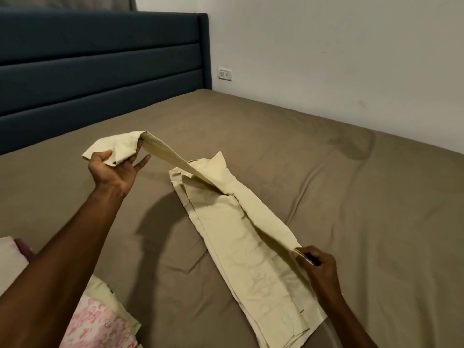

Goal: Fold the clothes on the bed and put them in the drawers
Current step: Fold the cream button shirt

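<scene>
A cream shirt (pixel 241 242) lies lengthwise on the bed (pixel 351 197), its sides folded in to a narrow strip and its collar at the far end. One sleeve (pixel 173 156) is lifted off it and stretched toward the upper left. My left hand (pixel 113 169) holds the sleeve's buttoned cuff, palm up, above the sheet. My right hand (pixel 319 264) pinches the shirt's right edge low on the strip.
Brown sheet covers the bed. A dark blue padded headboard (pixel 100 66) stands at the far left. White wall with a socket (pixel 224 74) runs along the right. At lower left lies a pink floral cloth (pixel 100 325) over pale fabric.
</scene>
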{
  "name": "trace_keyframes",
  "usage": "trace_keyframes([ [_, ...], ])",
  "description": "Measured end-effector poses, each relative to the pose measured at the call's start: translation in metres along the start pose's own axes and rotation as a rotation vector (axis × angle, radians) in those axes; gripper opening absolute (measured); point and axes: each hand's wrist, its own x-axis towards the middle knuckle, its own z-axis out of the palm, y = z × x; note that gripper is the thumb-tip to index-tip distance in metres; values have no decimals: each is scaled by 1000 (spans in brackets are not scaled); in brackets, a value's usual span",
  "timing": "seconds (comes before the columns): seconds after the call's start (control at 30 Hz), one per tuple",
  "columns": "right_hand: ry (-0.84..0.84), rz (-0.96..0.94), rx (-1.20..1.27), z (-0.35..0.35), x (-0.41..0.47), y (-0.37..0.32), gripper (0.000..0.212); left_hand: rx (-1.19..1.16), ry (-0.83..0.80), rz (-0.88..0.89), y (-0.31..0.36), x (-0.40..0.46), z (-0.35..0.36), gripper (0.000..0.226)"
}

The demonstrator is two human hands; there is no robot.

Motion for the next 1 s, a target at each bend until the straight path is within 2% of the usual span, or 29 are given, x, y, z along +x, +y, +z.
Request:
trace_keyframes([
  [0.07, -249, -8, -266, -4, 0, 10, 16, 57, 31, 10, -5, 1, -24, 93],
  [0.13, -421, -2, -518, -6, 2, 17, 9, 136, 25, 7, -10, -6, -50, 79],
  [0.2, -324, -83, -591, -5, 12, 20, 8, 217, -19, -31, -13, -20, -68, 70],
  [0.27, -177, -191, -570, 0, 24, 23, 9, 292, -48, -68, -13, -28, -80, 78],
  [0.37, -189, -360, -760, 18, 34, 37, 58, 388, -69, -105, -9, -29, -77, 116],
  [0.4, -218, -366, -877, 27, 34, 41, 69, 390, -84, -108, -6, -30, -68, 116],
  [0.43, -216, -375, -991, 37, 31, 43, 71, 372, -102, -109, -5, -29, -56, 108],
  [0.5, -188, -414, -1111, 54, 24, 42, 53, 311, -100, -124, -5, -27, -27, 86],
  [0.57, -131, -488, -1157, 68, 19, 37, 25, 224, -115, -115, -8, -22, 2, 78],
  [0.6, -115, -473, -1163, 72, 18, 32, 24, 193, -129, -105, -10, -20, 17, 78],
  [0.67, -55, -353, -1100, 75, 24, 30, 29, 151, -148, -90, -12, -15, 44, 77],
  [0.77, 156, -177, -742, 63, 34, 29, 8, 113, -130, -59, -9, -4, 72, 78],
  [0.8, 177, -137, -611, 57, 40, 28, 5, 101, -119, -43, -6, 0, 77, 78],
  [0.9, 151, -103, -300, 38, 41, 16, 10, 42, -85, -19, 3, 12, 76, 79],
  [1.0, -2, -147, -187, 23, 43, 15, 25, 8, -76, -1, 11, 12, 56, 82],
])
